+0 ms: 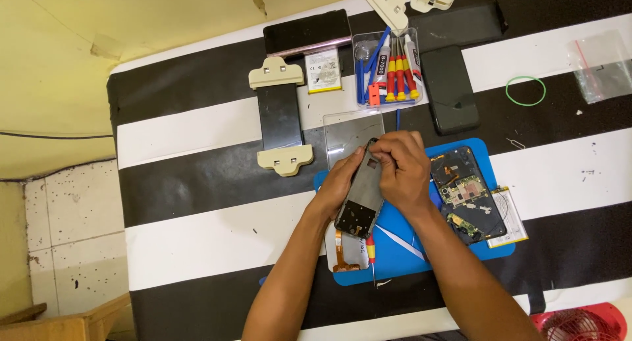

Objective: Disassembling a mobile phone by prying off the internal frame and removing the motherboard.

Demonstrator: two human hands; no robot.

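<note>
Hands meet over a dark grey, slim rectangular phone frame (362, 199), matte with a small square cut-out near its upper end. Its long axis runs almost straight away from the person, tipped slightly rightward at the far end, and it is held above a blue rubbery work mat (408, 252). The left hand (339, 183) cradles the frame's left edge, fingers curled narrowly around it. The right hand (403, 170) arches over the upper end, fingertips pinched close together on the frame near the cut-out; whether they hold a tool cannot be told. Both forearms reach in from the lower edge. A red-and-yellow screwdriver (371, 255) lies on the mat just under the frame. To the right rests an opened phone body with exposed green circuit board (467, 196). Everything sits on a black-and-white striped table cover (197, 183).
</note>
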